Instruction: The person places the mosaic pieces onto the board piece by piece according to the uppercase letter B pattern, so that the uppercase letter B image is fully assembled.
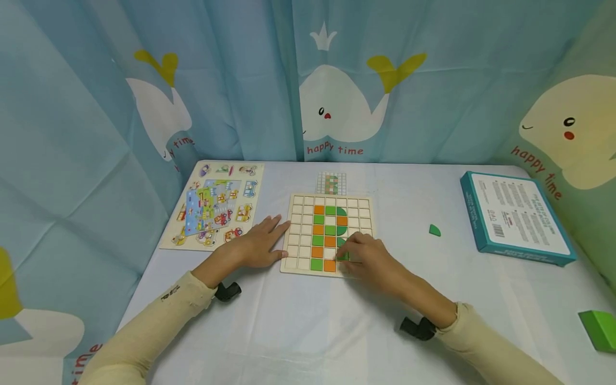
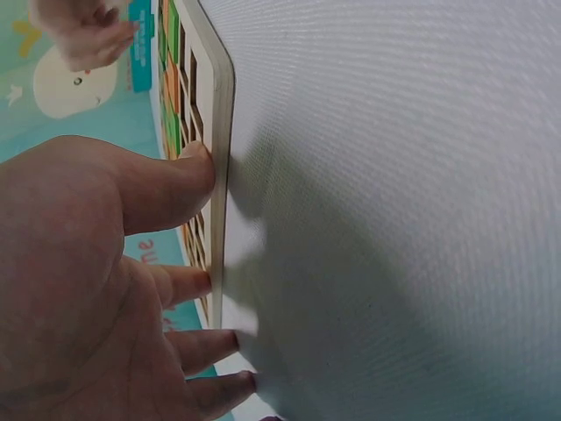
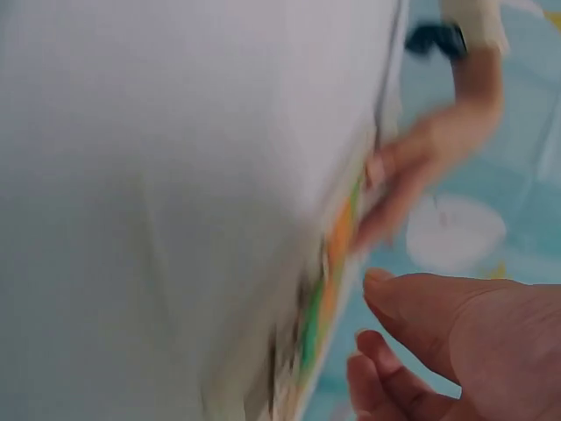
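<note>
A wooden grid board point(image 1: 295, 233) lies mid-table, with orange and green square tiles and round-edged green tiles set in its cells. Spread along the board's left edge is my left hand point(image 1: 260, 243), its thumb and fingers touching the rim, as the left wrist view also shows. My right hand point(image 1: 368, 259) is over the board's lower right corner, beside a green tile point(image 1: 343, 256) that it partly covers. In the right wrist view, thumb and fingertips point(image 3: 379, 294) stand apart with nothing seen between them. A loose green quarter-round tile point(image 1: 435, 230) lies right of the board.
A small pattern card point(image 1: 331, 183) lies behind the board. To the left is a picture puzzle board point(image 1: 173, 241) with picture cards on it. At the right stand a teal box point(image 1: 524, 214) and a green block point(image 1: 599, 330). A whale-print curtain point(image 1: 260, 80) borders the table's back.
</note>
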Motion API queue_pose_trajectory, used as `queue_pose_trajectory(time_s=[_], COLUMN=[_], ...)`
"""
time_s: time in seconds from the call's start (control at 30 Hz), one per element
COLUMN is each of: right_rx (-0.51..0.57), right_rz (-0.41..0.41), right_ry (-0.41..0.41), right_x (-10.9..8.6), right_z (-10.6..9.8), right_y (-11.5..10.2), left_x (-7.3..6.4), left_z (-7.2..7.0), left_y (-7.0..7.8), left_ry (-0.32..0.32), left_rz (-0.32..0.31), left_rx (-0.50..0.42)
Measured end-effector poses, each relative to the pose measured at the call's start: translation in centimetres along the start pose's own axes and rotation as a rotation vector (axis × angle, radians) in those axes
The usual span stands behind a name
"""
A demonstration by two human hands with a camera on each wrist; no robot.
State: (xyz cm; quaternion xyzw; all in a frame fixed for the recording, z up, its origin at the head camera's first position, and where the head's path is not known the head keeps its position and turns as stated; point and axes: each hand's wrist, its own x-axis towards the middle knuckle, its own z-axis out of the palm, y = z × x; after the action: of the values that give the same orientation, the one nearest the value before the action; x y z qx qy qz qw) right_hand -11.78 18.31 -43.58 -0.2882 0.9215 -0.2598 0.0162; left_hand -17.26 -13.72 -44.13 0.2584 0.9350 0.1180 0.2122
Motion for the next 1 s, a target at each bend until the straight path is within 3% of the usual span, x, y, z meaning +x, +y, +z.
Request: queue_pose_trajectory(time_s=[0.27, 0.4, 0.53, 0.63, 0.83, 1.0], right_rx=[-0.09, -0.112, -0.123, -0.131, -0.098, -0.035], right_rz=[0.221, 0.35, 0.486, 0.529, 0.509, 0.486], right_ry=[0.072, 0.012, -0.081, -0.091, -0.051, -0.066], right_x=[-1.8, -3.1, -3.7, -3.9, -3.9, -3.8], right_z=[-6.9, -9.0, -9.4, -9.1, -8.5, -8.1], right_y=[6.3, 9.5, 11.5, 12.3, 12.8, 12.1], left_x=[-0.1, -0.1, -0.2, -0.2, -0.2, -0.3], left_z=[0.0, -0.1, -0.1, -0.2, -0.3, -0.3], left_y=[0.2, 0.2, 0.1, 0.1, 0.3, 0.4], left_ry=[-0.007, -0.007, -0.01, -0.01, -0.012, -0.012], left_rz=[-0.002, -0.001, 0.0, 0.003, 0.0, -0.006], left_rx=[-0.012, -0.013, -0.013, -0.015, -0.011, -0.01])
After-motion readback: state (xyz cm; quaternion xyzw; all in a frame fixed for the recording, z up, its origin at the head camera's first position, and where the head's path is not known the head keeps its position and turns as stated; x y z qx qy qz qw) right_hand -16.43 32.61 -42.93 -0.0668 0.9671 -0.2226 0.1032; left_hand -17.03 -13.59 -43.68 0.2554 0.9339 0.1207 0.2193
